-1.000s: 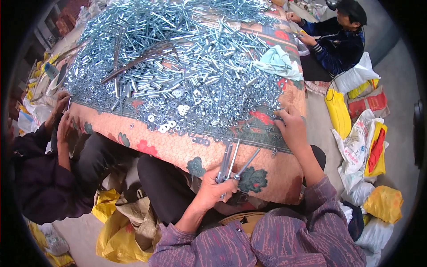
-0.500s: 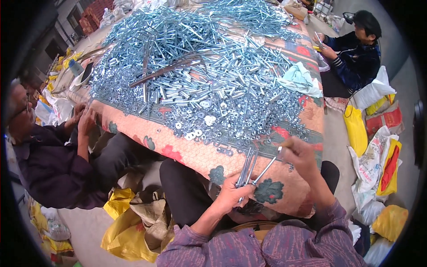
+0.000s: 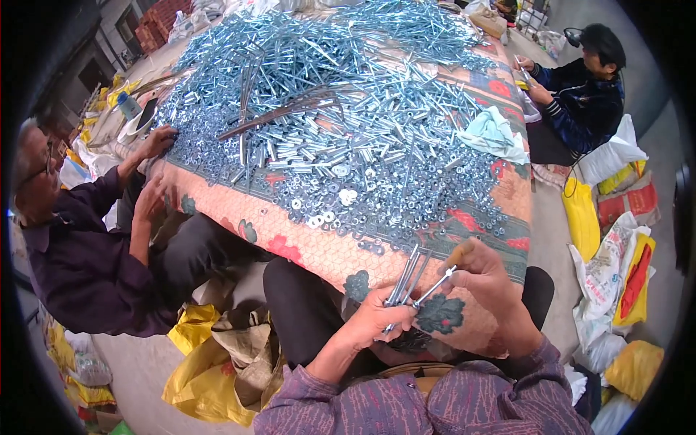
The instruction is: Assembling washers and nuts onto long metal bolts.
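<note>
My left hand (image 3: 380, 317) is closed around several long metal bolts (image 3: 406, 281), which point up and away over the table's near edge. One bolt (image 3: 435, 286) slants out to the right from that bunch. At its upper end my right hand (image 3: 484, 274) is closed in a pinch, an orange-brown covering on one fingertip. Whatever small piece lies between those fingers is too small to make out. Just beyond my hands, loose washers and nuts (image 3: 377, 203) are scattered on the patterned tablecloth (image 3: 319, 259).
Farther back lie heaps of long bolts (image 3: 290, 51) and metal sleeves (image 3: 312, 148), with dark strips (image 3: 279, 116) across them. A pale cloth (image 3: 493, 134) sits at the right edge. Co-workers sit left (image 3: 94, 246) and right (image 3: 580, 101). Sacks (image 3: 580, 217) line the floor.
My right hand has come down and slightly left to the slanted bolt's end. My left hand keeps its hold. The left co-worker's one hand has reached forward to the pile.
</note>
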### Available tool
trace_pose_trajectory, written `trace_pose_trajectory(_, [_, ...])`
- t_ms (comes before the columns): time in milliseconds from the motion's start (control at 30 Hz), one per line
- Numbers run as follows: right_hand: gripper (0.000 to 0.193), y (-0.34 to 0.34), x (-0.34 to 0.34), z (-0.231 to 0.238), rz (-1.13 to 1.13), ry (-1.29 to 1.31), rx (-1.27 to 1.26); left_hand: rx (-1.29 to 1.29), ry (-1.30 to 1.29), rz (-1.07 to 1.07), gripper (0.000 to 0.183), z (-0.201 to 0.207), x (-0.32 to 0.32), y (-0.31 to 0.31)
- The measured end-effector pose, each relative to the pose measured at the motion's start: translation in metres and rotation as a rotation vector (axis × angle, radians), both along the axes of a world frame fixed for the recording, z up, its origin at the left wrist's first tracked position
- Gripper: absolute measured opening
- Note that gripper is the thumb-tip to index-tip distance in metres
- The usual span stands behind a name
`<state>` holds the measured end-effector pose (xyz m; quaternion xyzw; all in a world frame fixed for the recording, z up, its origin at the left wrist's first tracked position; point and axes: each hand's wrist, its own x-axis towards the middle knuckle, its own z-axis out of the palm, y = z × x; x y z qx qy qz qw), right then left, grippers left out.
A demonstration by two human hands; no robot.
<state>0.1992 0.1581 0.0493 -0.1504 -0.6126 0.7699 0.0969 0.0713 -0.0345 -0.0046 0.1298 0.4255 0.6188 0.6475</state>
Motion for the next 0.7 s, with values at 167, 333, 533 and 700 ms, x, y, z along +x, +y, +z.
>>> trace_pose_trajectory(167, [0.018,-0.025,-0.003,-0.012,0.137,-0.077,-0.097,0.028,0.048,-0.027,0.019,0.006,-0.004,0.003])
trace_pose_trajectory(333, [0.013,-0.019,-0.001,0.007,0.052,-0.043,-0.052,0.054,0.086,0.097,0.023,0.011,0.003,0.005])
trace_pose_trajectory(533, [0.012,-0.013,0.003,0.011,-0.069,0.055,-0.031,0.060,-0.005,0.082,0.020,0.003,0.002,0.000])
trace_pose_trajectory(700, [0.014,-0.018,0.006,-0.015,-0.035,-0.089,0.223,0.028,0.133,0.190,0.017,0.000,0.015,0.005])
